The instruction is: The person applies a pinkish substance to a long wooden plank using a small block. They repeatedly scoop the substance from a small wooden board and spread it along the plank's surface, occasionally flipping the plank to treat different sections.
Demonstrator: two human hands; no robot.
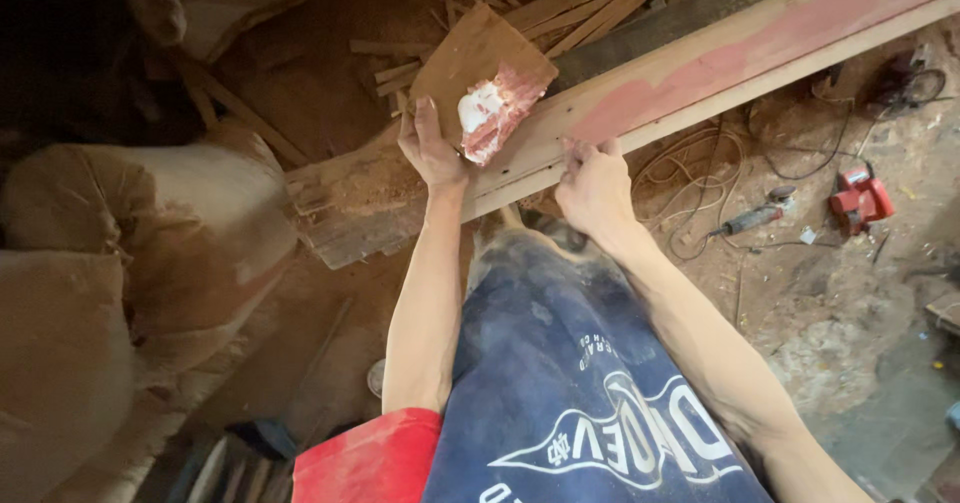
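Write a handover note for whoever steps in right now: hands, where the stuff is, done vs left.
Left hand: holds a brown sheet smeared with pink-white putty, pressed at the long wooden beam.
Right hand: empty, fingers gripping the beam's near edge.
Beam: lies diagonally across the workspace; pink filler already covers a patch towards its far end.
Done: part of the beam face coated.
Left: the stretch near the hands looks bare.
Floor, right: red power tool, grey hand tool, loose cables.
Left side: dusty sacks.

We look steeply down from head height, close over the long plank (700,68), which crosses the upper frame; beyond it lies sawdust-strewn floor (850,303).
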